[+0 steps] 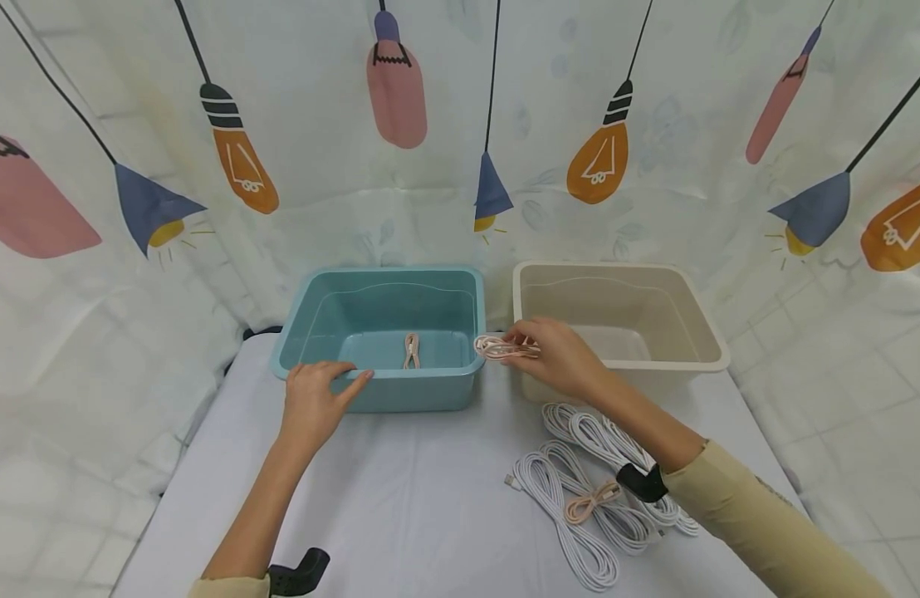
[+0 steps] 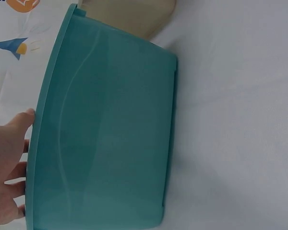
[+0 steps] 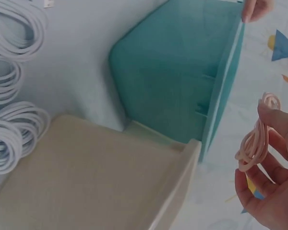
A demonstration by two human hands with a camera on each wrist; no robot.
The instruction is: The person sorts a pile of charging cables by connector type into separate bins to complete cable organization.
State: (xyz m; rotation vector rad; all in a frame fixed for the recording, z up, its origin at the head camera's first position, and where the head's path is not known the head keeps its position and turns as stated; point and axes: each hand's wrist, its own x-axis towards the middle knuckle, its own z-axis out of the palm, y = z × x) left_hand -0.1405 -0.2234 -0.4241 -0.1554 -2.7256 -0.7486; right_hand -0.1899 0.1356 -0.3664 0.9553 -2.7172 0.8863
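My right hand (image 1: 553, 353) pinches a coiled pale pink cable (image 3: 254, 143) between thumb and fingers, above the gap between two bins. In the head view, the bundle's left end is over the teal bin's right rim. My left hand (image 1: 314, 403) rests on the front rim of the teal bin (image 1: 400, 393), with its thumb along the edge; the left wrist view shows the fingers reaching to the rim. Inside that bin lies a small pink cable bundle (image 1: 411, 350). To its right stands the beige bin (image 1: 620, 365), partly hidden by my right hand.
Several coiled white cables (image 1: 572, 531) lie on the white-covered table (image 1: 400, 515) in front of the beige bin. A small pink cable bundle (image 1: 590, 502) sits on top of them. Behind the bins hangs a curtain (image 1: 445, 216) printed with lamps.
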